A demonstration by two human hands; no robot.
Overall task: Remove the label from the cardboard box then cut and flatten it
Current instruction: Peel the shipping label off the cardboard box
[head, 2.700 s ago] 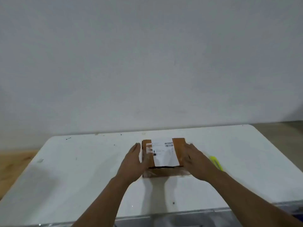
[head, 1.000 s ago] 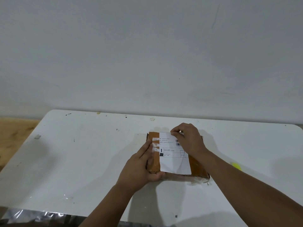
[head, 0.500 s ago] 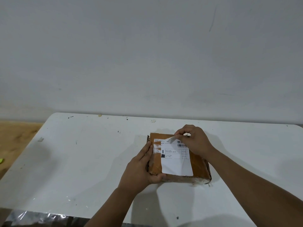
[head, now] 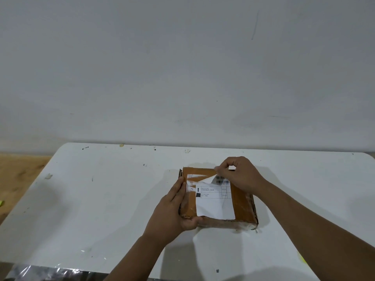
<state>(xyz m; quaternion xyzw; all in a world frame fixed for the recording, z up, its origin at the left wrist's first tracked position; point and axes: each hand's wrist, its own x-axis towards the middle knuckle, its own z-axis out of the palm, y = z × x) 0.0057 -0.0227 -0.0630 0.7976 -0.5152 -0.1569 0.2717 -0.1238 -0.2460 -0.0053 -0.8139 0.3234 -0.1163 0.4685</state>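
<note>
A flat brown cardboard box lies on the white table, right of centre. A white shipping label with a barcode covers most of its top. My left hand clamps the box's left and near edge, thumb under the front. At the box's far edge my right hand pinches the label's far corner between thumb and fingers, and that corner is lifted and folded back. Pale residue shows where the label has come away at the far left.
A white wall stands right behind the table. A yellow-green object peeks out beside my right forearm near the front right. Wooden floor shows at the left. Clear plastic wrap hangs along the table's near edge.
My right hand has pulled the label's far corner further up and back, so more of the label is peeled. My left hand keeps its hold on the box.
</note>
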